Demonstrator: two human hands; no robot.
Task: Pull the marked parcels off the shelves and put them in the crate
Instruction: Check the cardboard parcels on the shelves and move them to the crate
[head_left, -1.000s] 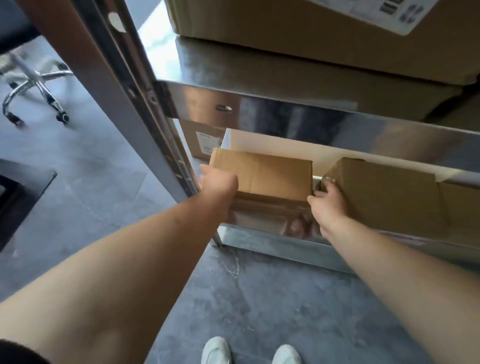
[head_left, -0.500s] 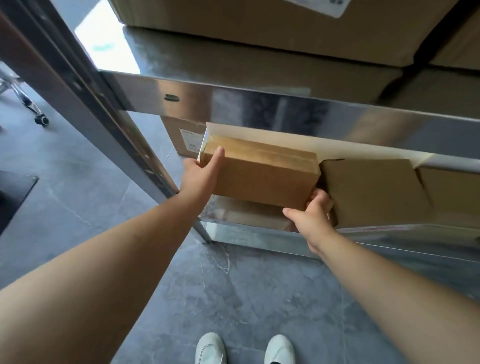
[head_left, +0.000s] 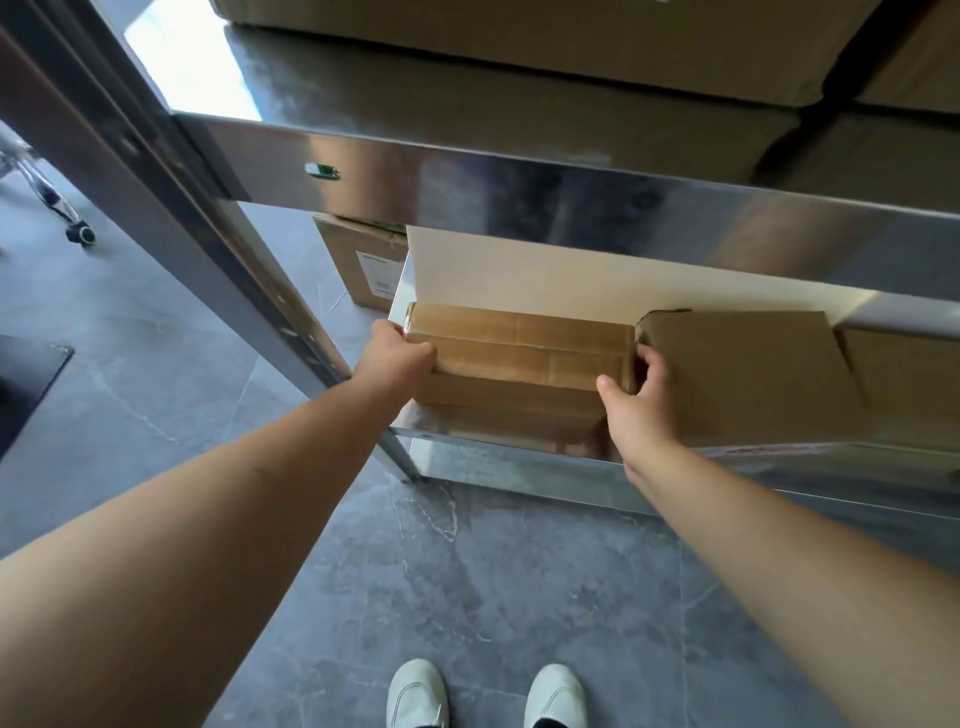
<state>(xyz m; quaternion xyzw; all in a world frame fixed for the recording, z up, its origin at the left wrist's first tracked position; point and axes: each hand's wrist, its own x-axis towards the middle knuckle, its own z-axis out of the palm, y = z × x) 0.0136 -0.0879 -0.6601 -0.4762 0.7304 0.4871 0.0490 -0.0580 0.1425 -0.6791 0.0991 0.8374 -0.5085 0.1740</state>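
Note:
A brown taped cardboard parcel (head_left: 519, 358) sits at the left end of the low steel shelf (head_left: 498, 441). My left hand (head_left: 397, 356) grips its left end, fingers curled over the top corner. My right hand (head_left: 641, 400) grips its right end, thumb on the front face and fingers tucked into the gap beside the neighbouring box. No mark on the parcel shows from here. No crate is in view.
A larger cardboard box (head_left: 748, 374) stands right of the parcel, touching it. Big boxes (head_left: 519, 47) fill the shelf above. Another labelled box (head_left: 363, 260) sits on the floor behind the rack. A steel post (head_left: 218, 249) runs down on the left. My white shoes (head_left: 488, 693) stand on grey tile.
The parcel has tipped so its taped top now faces me. My left hand has curled over its left corner, and my right hand has risen from underneath to its right end.

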